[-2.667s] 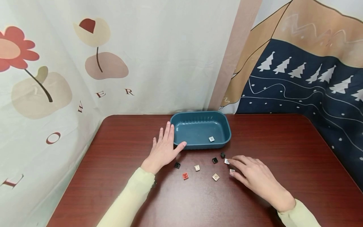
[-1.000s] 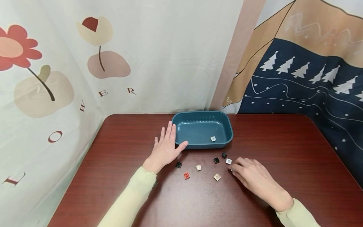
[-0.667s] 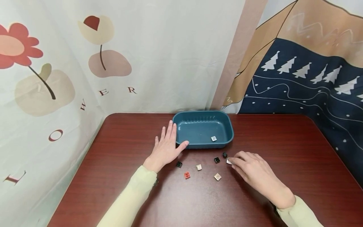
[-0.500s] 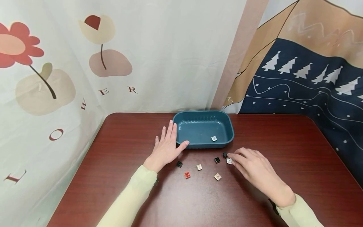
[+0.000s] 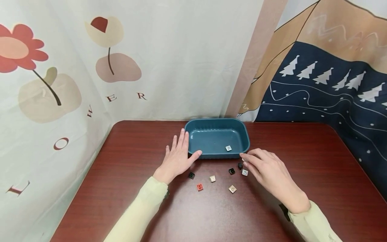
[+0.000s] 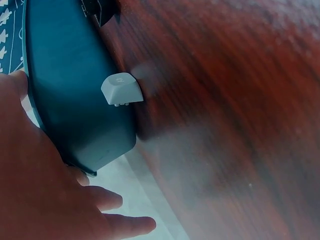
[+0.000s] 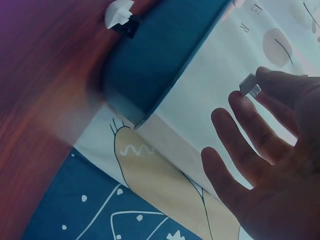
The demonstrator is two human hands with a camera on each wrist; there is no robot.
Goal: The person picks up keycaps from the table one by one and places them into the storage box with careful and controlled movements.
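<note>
My right hand pinches a small white keycap between thumb and index finger, just off the front right corner of the blue tray. The other fingers are spread. My left hand lies with straight fingers against the tray's left end, its thumb at the front rim. One white keycap sits inside the tray. Under my right fingers, another white keycap rests on the table beside a black keycap.
In front of the tray lie a second black keycap, a cream keycap, a beige keycap, a red keycap and another black keycap. A printed curtain hangs behind the table.
My right hand has picked up the nearer of two white keycaps from the table and moved it up toward the tray's front right corner. My left hand has stayed at the tray.
</note>
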